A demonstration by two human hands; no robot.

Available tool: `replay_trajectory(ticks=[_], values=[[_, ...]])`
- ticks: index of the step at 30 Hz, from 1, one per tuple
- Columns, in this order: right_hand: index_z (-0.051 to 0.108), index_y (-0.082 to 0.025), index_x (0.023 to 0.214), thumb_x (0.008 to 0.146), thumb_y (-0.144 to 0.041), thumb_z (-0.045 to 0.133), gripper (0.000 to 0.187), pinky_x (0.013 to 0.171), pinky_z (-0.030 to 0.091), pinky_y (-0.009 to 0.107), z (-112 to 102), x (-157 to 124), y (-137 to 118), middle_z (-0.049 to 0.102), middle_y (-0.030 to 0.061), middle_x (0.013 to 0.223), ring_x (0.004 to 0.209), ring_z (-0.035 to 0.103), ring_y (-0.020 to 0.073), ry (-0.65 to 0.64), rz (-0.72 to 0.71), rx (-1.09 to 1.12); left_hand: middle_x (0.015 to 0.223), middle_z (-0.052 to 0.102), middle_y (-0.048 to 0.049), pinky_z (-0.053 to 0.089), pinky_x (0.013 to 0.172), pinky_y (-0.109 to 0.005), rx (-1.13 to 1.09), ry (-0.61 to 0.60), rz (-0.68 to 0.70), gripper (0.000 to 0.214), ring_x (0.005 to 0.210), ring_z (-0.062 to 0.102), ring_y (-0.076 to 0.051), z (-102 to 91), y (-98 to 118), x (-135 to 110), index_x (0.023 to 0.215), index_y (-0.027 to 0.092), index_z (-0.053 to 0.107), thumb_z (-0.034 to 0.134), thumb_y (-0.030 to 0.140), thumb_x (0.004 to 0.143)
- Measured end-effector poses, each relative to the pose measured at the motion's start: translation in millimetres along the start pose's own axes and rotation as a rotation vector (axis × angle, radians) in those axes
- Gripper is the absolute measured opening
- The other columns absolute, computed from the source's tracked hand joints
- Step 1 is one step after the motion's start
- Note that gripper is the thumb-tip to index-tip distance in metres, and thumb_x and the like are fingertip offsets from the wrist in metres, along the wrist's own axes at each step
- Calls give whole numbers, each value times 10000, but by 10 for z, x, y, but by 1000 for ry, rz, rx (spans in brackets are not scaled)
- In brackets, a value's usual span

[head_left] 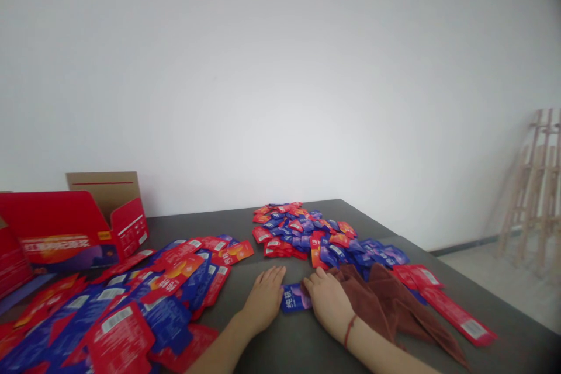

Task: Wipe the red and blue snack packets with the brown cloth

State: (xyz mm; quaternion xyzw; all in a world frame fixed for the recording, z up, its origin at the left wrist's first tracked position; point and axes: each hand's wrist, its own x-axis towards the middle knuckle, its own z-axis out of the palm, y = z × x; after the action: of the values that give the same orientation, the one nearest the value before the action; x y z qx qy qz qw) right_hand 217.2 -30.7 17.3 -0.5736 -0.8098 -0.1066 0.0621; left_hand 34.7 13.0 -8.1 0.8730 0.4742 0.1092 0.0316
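A blue and purple packet (293, 299) lies flat on the dark table between my two hands. My left hand (265, 299) rests palm down at its left edge, with the fingers stretched out. At the packet's right side, my right hand (328, 302) is closed on a brown cloth (381, 298). A bit of the cloth shows by its fingertips, and the rest spreads over the table to the right. Part of the packet is hidden under the right hand. A red cord circles my right wrist.
Red and blue packets (123, 327) pile up at left, some joined in strips. Another packet heap (302, 234) lies at the back. Red strips (456, 310) lie right of the cloth. An open red carton (70, 234) stands at left. Wooden easels (534, 187) lean at the wall.
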Motion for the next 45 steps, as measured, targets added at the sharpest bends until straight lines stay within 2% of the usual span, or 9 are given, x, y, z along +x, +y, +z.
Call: replay_trajectory(ticks=[5,9,15,19,22,25,30,38,45], values=[[662,-137,942,915,-108,440,225,761,369,347,-13,166,-281,668,96,932,960,519,247,-4,-104,14,1448,429,-107,278,1103,-408,3,3,9,498,1352,344,-228,15,-16,3,1402,138,400,351,152,907],[644,-165,1041,911,-135,446,239,788,367,347,9,65,-207,666,73,964,953,507,238,40,-161,81,1443,433,-115,287,1098,-408,11,4,17,490,1352,343,-230,7,-26,-1,1402,138,397,349,158,914],[587,-148,1218,866,-102,447,382,859,355,348,19,-241,60,647,91,1058,995,494,243,83,-38,121,1443,435,-104,282,1097,-407,17,12,24,483,1348,349,-235,10,-28,0,1402,152,397,359,186,921],[635,-134,1109,877,-92,436,309,822,370,361,8,-145,-89,656,107,996,971,505,253,51,-6,54,1437,440,-111,283,1094,-407,6,25,26,485,1345,349,-236,45,-45,4,1398,136,401,355,181,918],[650,-135,1014,895,-104,439,244,784,380,366,28,-7,-302,660,97,953,943,510,251,49,-85,27,1441,436,-109,277,1097,-410,6,30,29,490,1345,347,-232,63,-65,1,1399,128,400,337,160,915],[626,-129,1083,893,-121,470,246,780,382,368,49,29,-399,659,88,996,952,502,246,69,-206,22,1449,424,-111,271,1101,-393,11,20,36,519,1348,341,-221,65,-85,-1,1404,111,390,334,117,888],[611,-243,1127,907,-215,514,242,765,378,334,68,-194,-177,648,16,1049,949,493,210,90,-350,149,1452,421,-105,263,1106,-384,18,2,45,521,1349,340,-219,49,-90,-2,1396,126,408,341,114,880],[643,-247,1132,852,-72,437,389,827,373,317,31,-355,313,631,39,1067,983,506,202,101,-27,150,1444,435,-90,270,1095,-406,-1,19,38,498,1340,352,-228,21,-51,-10,1382,165,435,342,129,894],[694,-196,987,820,-71,432,335,796,390,314,25,-28,204,637,90,970,961,531,228,6,102,131,1379,512,-52,288,1091,-373,-222,72,186,436,1281,423,-188,-80,-51,-108,1346,215,470,395,183,918]])
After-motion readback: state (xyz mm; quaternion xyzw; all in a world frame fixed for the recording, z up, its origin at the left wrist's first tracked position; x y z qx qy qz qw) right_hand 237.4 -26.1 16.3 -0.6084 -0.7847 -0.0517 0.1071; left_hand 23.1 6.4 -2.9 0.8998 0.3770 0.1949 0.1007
